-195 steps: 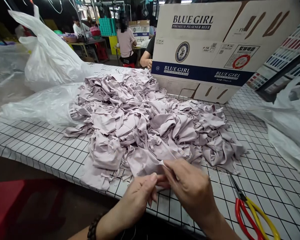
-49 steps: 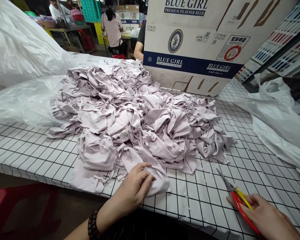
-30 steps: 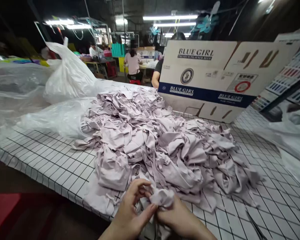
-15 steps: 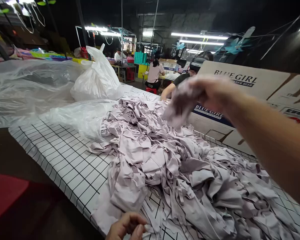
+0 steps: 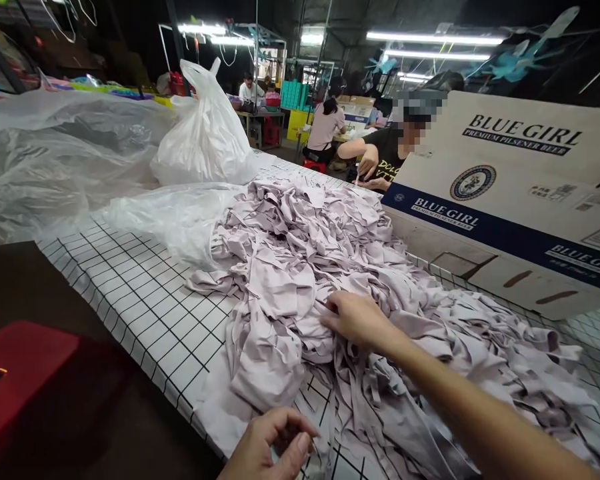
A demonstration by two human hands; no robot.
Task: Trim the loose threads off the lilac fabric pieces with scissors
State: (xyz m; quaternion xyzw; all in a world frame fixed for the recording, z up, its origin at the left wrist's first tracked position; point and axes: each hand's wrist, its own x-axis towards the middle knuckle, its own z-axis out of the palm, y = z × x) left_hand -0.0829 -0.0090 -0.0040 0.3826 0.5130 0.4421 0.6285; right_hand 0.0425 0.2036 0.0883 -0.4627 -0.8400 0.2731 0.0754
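Note:
A big heap of pale lilac cloth pieces (image 5: 285,287) with thin straps lies loosely tangled on the table. My right hand (image 5: 357,320) reaches into its middle, thumb and fingers closed on a fold of a lilac cloth piece (image 5: 325,300); the fingertips are partly hidden. Low in the view, my left hand (image 5: 275,443) is beside the near edge of the heap. Its fingers are curled against the thumb in a pinch, and I cannot make out what is between them. Several straps trail just right of it.
The table has a white cloth with a black grid (image 5: 155,293). A knotted white plastic bag (image 5: 203,133) and clear plastic sheeting (image 5: 70,160) are at the left. A cardboard box (image 5: 510,173) stands at the right. Across the table sits a person (image 5: 380,157). A red stool (image 5: 25,373) is lower left.
My right hand came down and left from above the far side of the heap, where it held a lilac piece aloft. My left hand has barely moved. The view has shifted, showing more of the box.

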